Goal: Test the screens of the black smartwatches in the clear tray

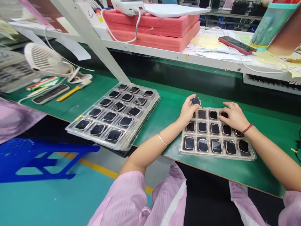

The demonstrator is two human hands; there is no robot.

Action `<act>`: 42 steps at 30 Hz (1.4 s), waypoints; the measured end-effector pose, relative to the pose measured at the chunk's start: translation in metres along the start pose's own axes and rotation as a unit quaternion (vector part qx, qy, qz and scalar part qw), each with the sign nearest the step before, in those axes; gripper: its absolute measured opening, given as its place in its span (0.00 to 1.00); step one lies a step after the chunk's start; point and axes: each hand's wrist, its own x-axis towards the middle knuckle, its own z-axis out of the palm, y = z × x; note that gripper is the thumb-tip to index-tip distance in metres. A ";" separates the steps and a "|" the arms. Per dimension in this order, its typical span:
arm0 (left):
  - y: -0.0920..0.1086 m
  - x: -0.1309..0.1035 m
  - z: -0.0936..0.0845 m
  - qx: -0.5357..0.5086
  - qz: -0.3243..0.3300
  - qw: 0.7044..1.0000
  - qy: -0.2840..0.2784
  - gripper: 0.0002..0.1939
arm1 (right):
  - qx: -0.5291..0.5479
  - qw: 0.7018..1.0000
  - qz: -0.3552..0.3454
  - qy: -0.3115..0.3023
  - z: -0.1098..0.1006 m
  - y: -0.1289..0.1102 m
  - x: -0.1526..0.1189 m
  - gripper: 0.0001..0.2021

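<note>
My left hand (188, 108) pinches a smartwatch case (195, 101) with a dark square screen, just above the far left corner of a clear plastic tray (217, 156). Rows of similar watch cases fill the pockets of that tray. Over its far right part, my right hand (232, 115) reaches down with bent fingers around another watch case (224, 115), mostly covered by the fingers; whether it is gripped or only touched, I cannot tell. A stack of clear trays (128, 141), its top one filled with watch cases, lies to the left.
A yellow-handled brush (74, 91), a dark flat device (50, 94) and a white fan (47, 59) are on the green bench (155, 125) at left. A slanted white post (94, 37) rises behind the tray stack. Red foam blocks (152, 31) and a phone (237, 45) occupy the shelf. A blue stool (42, 160) stands below.
</note>
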 end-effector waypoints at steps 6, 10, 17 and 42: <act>0.001 -0.006 0.000 0.000 -0.021 0.997 -0.080 0.30 | 0.033 0.999 -0.019 -0.007 0.009 -0.014 0.003 0.13; -0.003 -0.013 0.002 -0.008 -0.109 0.976 -0.189 0.34 | 0.126 0.992 0.006 -0.026 0.011 -0.020 0.009 0.11; -0.004 -0.011 -0.002 -0.039 -0.130 0.970 -0.204 0.35 | 0.600 0.778 0.184 -0.031 -0.003 -0.030 0.008 0.11; 0.001 -0.014 -0.001 -0.008 -0.148 0.968 -0.204 0.33 | 0.778 0.585 0.167 -0.158 -0.004 -0.019 -0.005 0.23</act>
